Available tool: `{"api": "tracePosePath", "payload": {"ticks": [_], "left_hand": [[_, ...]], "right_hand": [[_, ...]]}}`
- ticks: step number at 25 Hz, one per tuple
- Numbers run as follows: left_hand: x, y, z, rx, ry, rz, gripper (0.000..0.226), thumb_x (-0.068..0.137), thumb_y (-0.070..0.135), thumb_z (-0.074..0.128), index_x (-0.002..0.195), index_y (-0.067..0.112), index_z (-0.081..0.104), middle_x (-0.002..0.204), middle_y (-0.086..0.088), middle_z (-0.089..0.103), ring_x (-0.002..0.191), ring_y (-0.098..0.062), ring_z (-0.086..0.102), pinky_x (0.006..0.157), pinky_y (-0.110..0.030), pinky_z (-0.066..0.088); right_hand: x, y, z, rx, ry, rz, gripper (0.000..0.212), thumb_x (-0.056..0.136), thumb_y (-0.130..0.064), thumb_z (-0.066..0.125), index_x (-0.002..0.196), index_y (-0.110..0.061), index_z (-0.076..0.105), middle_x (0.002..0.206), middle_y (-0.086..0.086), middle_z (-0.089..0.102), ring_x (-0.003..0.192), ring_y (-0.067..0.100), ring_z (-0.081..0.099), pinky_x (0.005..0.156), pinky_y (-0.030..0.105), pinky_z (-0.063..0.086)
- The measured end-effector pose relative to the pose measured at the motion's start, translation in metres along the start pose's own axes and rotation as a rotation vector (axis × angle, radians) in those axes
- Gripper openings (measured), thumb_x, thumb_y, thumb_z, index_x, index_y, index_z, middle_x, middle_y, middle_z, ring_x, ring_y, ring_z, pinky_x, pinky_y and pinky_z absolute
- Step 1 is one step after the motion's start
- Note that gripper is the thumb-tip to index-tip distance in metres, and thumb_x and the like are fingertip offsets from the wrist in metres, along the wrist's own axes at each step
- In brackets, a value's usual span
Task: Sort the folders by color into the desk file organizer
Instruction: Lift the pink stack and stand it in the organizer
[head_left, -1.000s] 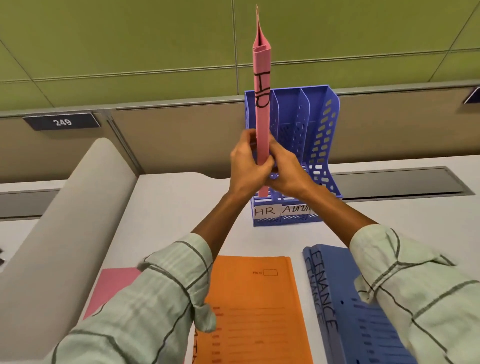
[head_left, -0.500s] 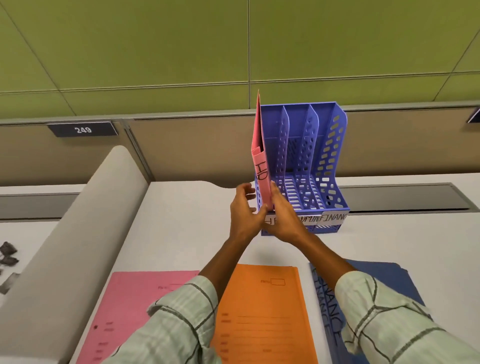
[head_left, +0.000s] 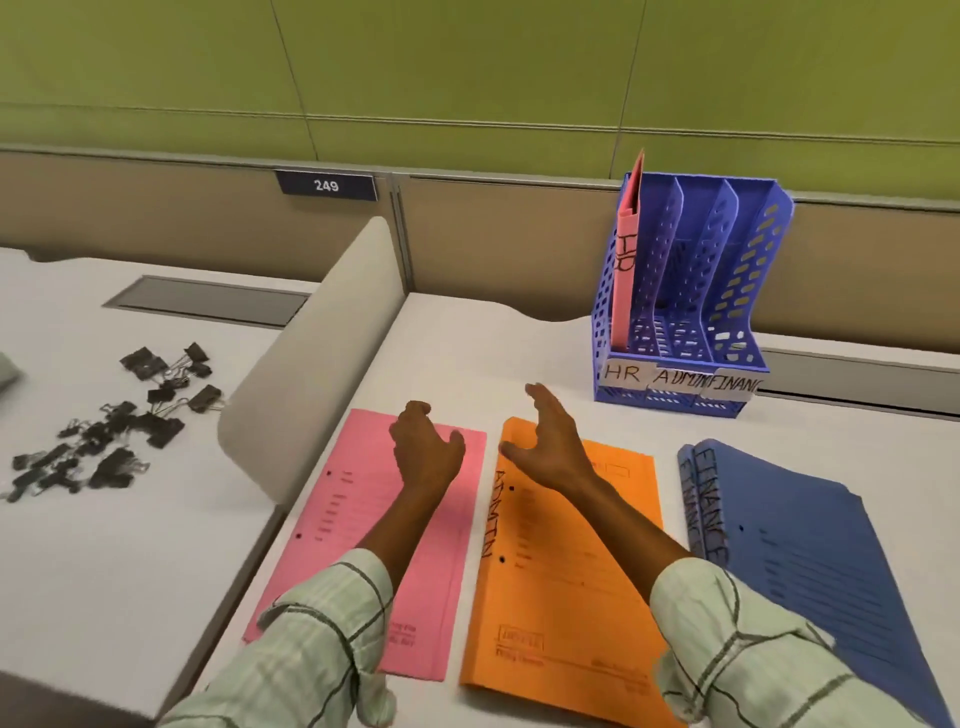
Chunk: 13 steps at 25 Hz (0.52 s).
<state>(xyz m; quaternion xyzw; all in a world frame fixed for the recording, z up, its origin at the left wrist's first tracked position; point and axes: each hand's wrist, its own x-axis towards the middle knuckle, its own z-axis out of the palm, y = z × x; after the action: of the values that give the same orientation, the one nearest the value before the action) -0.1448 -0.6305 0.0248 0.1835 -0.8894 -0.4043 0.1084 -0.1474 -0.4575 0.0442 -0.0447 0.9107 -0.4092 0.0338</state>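
A blue file organizer (head_left: 748, 291) stands at the back right, its slots labelled HR, ADMIN and FINANCE. One pink folder marked HR (head_left: 625, 260) stands upright in the leftmost slot. Flat on the desk lie a pink folder (head_left: 358, 561), an orange folder marked ADMIN (head_left: 566, 587) and a stack of blue folders marked FINANCE (head_left: 810, 545). My left hand (head_left: 426, 449) hovers over the top of the flat pink folder, fingers curled down and holding nothing. My right hand (head_left: 545, 441) is spread open above the orange folder's top left corner.
A rounded beige divider (head_left: 311, 353) separates this desk from the one on the left, where several black binder clips (head_left: 119, 410) lie scattered. A tan partition with a plate reading 249 (head_left: 326, 185) runs along the back under a green wall.
Both hands let go of the pink HR folder, which now stands in the leftmost slot. They have drawn back toward me over the flat folders. The view has swung left and down.
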Motion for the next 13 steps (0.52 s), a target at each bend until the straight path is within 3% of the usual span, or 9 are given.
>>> {"api": "tracePosePath", "payload": {"ticks": [3, 7, 9, 13], "left_hand": [[-0.01, -0.053, -0.036, 0.193, -0.003, -0.134, 0.054, 0.077, 0.024, 0.074, 0.122, 0.005, 0.05, 0.124, -0.017, 0.054, 0.12, -0.036, 0.043, 0.086, -0.043, 0.043], [-0.019, -0.117, -0.086, 0.339, -0.015, -0.274, 0.054, 0.074, 0.025, 0.073, 0.118, 0.003, 0.05, 0.123, -0.019, 0.054, 0.117, -0.039, 0.047, 0.093, -0.047, 0.044], [-0.021, -0.138, -0.102, 0.384, -0.07, -0.335, 0.058, 0.073, 0.027, 0.074, 0.118, 0.001, 0.048, 0.121, -0.02, 0.056, 0.114, -0.04, 0.052, 0.089, -0.046, 0.049], [-0.017, -0.156, -0.114, 0.311, -0.19, -0.259, 0.051, 0.075, 0.026, 0.073, 0.112, 0.001, 0.049, 0.113, -0.018, 0.063, 0.104, -0.036, 0.063, 0.083, -0.04, 0.056]], "right_hand": [[-0.027, -0.024, 0.058, -0.149, -0.275, 0.011, 0.086, 0.074, -0.039, 0.081, 0.146, -0.012, 0.042, 0.152, 0.007, 0.042, 0.14, 0.025, 0.039, 0.109, 0.032, 0.035], [-0.054, -0.053, 0.125, -0.4, -0.536, 0.077, 0.074, 0.072, -0.047, 0.08, 0.129, -0.01, 0.052, 0.133, 0.012, 0.055, 0.118, 0.028, 0.053, 0.097, 0.037, 0.048], [-0.063, -0.061, 0.145, -0.496, -0.6, 0.111, 0.075, 0.072, -0.05, 0.079, 0.128, -0.011, 0.049, 0.133, 0.014, 0.049, 0.121, 0.031, 0.046, 0.1, 0.04, 0.044], [-0.069, -0.067, 0.165, -0.554, -0.617, 0.187, 0.084, 0.07, -0.046, 0.08, 0.136, -0.012, 0.041, 0.151, 0.02, 0.022, 0.141, 0.048, 0.013, 0.111, 0.049, 0.035]]}}
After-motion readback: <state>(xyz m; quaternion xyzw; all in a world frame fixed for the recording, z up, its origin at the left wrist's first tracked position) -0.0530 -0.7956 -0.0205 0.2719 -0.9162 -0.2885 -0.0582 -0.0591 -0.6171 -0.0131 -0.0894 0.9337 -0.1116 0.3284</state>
